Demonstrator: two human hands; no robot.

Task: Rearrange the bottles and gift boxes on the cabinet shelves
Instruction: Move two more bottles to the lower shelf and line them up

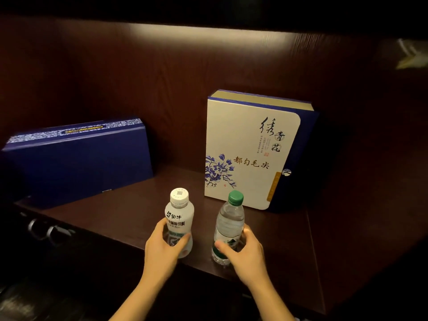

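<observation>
At shelf (129, 218) front edge: my left hand (162, 249) fingers clamped on white bottle (179, 218), right hand (245, 253) fingers clamped on clear green-capped bottle (229, 225). White gift box (250, 154) upright behind; blue gift box (78, 158) left, partly shadowed.

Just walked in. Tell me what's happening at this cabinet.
A person is gripping two upright bottles near the front of the dark shelf: the left hand holds the white milk-drink bottle, the right hand holds the green-capped water bottle. Behind them, a white gift box stands upright at right and a blue gift box stands at left.
</observation>
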